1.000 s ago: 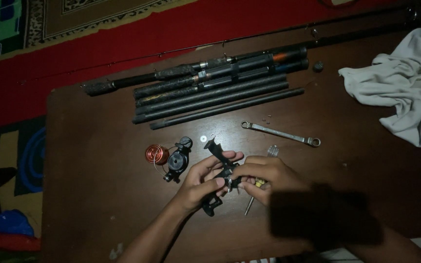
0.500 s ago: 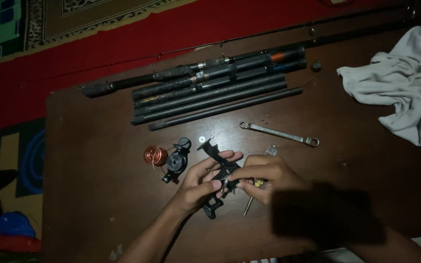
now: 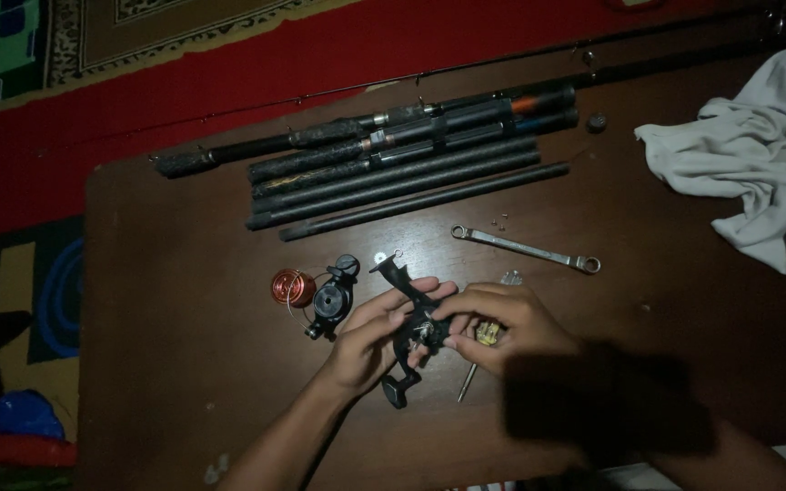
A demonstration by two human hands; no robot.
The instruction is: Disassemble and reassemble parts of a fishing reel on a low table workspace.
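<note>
Black and small, a fishing reel body (image 3: 408,332) sits between both hands just above the brown table (image 3: 156,364). The left hand (image 3: 370,341) wraps its fingers around the reel's near side; the right hand (image 3: 502,327) pinches the far side, with a screwdriver (image 3: 475,355) under its palm. Just left lie a black spool part (image 3: 331,298) and a red spool (image 3: 293,287). Farther off rest a wrench (image 3: 525,249), dark rod sections (image 3: 393,173) and a white cloth (image 3: 766,155).
</note>
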